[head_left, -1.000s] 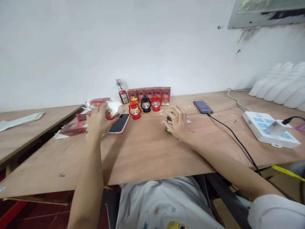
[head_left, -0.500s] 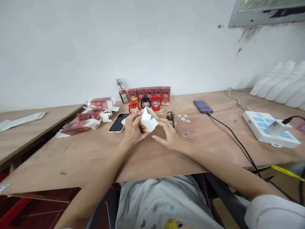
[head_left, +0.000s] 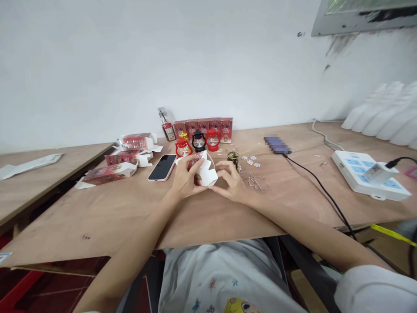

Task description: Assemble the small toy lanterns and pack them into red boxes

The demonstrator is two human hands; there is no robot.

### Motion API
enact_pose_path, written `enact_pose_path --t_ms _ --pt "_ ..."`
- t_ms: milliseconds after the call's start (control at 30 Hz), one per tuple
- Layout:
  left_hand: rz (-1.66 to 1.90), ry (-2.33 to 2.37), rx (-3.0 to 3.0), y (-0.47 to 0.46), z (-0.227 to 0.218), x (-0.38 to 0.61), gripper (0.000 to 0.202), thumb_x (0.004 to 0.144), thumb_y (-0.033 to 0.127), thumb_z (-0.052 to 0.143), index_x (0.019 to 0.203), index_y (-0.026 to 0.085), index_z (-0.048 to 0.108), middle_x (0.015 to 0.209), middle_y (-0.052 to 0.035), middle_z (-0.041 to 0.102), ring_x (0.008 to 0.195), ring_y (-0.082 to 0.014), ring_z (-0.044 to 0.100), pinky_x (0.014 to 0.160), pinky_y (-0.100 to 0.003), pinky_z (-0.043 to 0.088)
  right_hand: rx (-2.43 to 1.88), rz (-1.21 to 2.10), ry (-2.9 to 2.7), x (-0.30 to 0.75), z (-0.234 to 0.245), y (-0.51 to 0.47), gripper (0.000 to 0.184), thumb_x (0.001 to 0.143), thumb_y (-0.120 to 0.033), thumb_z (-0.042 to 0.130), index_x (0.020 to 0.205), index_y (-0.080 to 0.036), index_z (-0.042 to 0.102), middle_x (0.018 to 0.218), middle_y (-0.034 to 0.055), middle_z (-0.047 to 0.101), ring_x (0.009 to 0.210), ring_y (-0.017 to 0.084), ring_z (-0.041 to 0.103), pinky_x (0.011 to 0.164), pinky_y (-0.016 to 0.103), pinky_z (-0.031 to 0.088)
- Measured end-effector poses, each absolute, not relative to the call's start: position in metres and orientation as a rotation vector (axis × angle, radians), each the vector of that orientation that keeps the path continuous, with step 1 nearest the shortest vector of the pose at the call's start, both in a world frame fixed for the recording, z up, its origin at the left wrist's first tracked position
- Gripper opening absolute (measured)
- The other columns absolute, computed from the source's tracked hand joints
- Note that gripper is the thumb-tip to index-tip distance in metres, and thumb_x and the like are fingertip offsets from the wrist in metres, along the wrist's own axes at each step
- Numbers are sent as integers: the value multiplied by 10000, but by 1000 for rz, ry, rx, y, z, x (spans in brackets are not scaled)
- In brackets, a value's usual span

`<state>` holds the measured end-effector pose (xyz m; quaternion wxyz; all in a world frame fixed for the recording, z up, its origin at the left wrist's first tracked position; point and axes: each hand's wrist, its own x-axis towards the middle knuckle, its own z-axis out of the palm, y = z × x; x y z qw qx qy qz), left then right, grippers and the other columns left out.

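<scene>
A small red-printed cardboard box with white inner flaps stands out in front of me, its flapped end facing right. My left hand is closed around its left side. At the flapped end, my right hand has its curled fingers and thumb on the white flaps. Behind the box are miniature lanterns: a red lantern, a black lantern, another red lantern and a partly hidden yellow lantern. A bronze-coloured lantern is just behind my right fingers, which hide part of it.
Closed red boxes line the wall. Opened boxes lie at left beside a pink-edged phone. Bent wires and small white pieces lie right. Farther right are a cabled phone and a power strip.
My right hand has moved in to the box, its fingers curling and its thumb reaching the flaps. The box has turned slightly and shifted a little to the right with my left hand.
</scene>
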<state>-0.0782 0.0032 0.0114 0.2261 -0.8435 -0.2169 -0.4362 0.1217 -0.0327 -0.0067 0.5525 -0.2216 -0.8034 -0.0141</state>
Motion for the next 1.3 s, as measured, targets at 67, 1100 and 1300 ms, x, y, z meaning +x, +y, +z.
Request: enact_pose_path --t_ms 67,1100,1300 --pt "-1148 -649 -2286 2 13 -78 871 693 559 652 1419 260 276 1163 -141 427 1018 -300 483 823 -452 437 -528 -31 -1925 123 -7 -32 233 790 -294 639 958 -204 506 1110 122 465 1097 249 511 933 446 475" --pt "-1007 -298 -2318 4 4 -64 149 852 234 562 954 208 457 1008 -82 676 1016 -213 634 906 -476 488 -895 897 -1566 119 -9 -21 305 792 -420 599 1011 -207 589 973 25 650 909 171 589 850 326 461" --pt "-1002 -250 -2235 0 11 -62 78 863 236 561 881 204 493 930 -43 704 960 -175 651 913 -411 458 -861 788 -1600 113 -18 -23 456 693 -156 611 1128 -225 488 1099 57 621 992 184 601 824 338 499"
